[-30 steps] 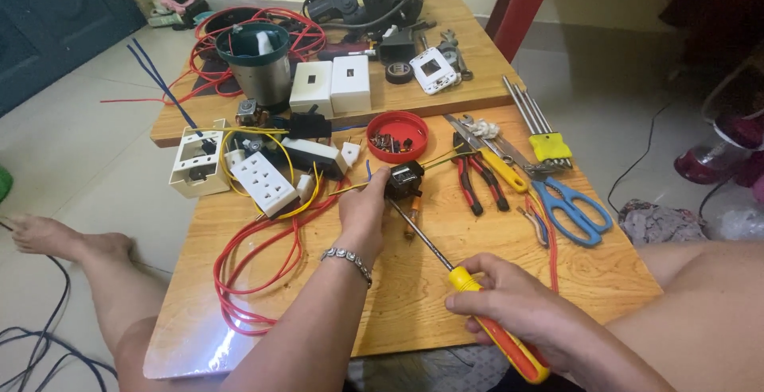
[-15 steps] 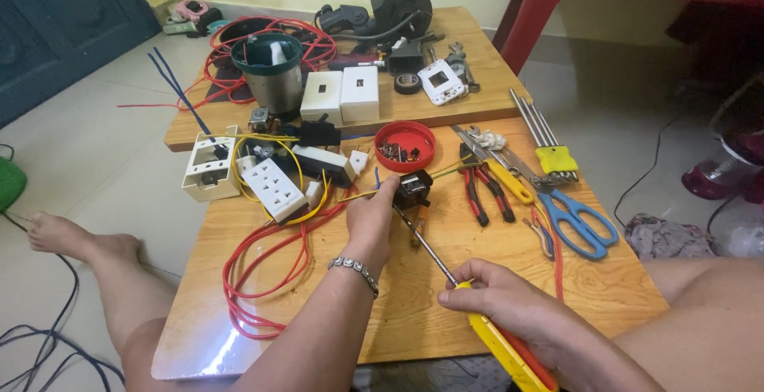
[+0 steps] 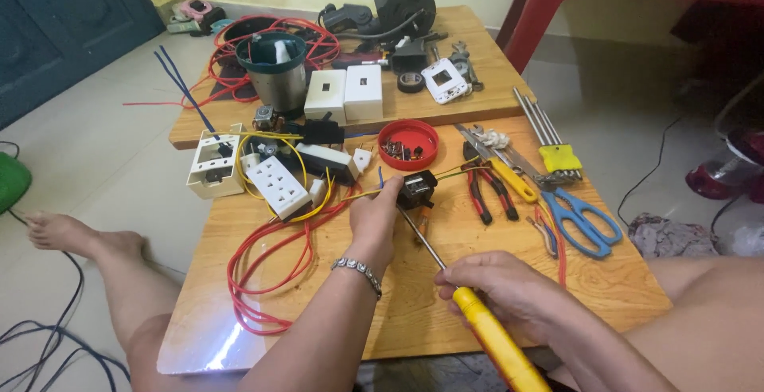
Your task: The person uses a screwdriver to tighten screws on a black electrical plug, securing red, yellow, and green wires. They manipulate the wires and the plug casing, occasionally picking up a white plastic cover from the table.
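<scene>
Black and boxy, the small electrical part (image 3: 416,189) sits near the middle of the wooden table (image 3: 446,336), pinched at its left edge by the left hand (image 3: 374,221) (a beaded bracelet circles that wrist). Clenched around a yellow-handled screwdriver (image 3: 469,312), the right hand (image 3: 501,292) points the thin steel shaft up to the part's near side; the tip is hard to make out. Red wire (image 3: 263,280) loops left.

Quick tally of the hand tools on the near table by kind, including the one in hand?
Screwdrivers: 1, the yellow-handled screwdriver in the right hand
Pliers: 1, the red-handled pliers
Scissors: 1, the blue scissors
Utility knives: 1, the yellow utility knife
Total: 4
The left hand holds the small black part, not counted.
</scene>
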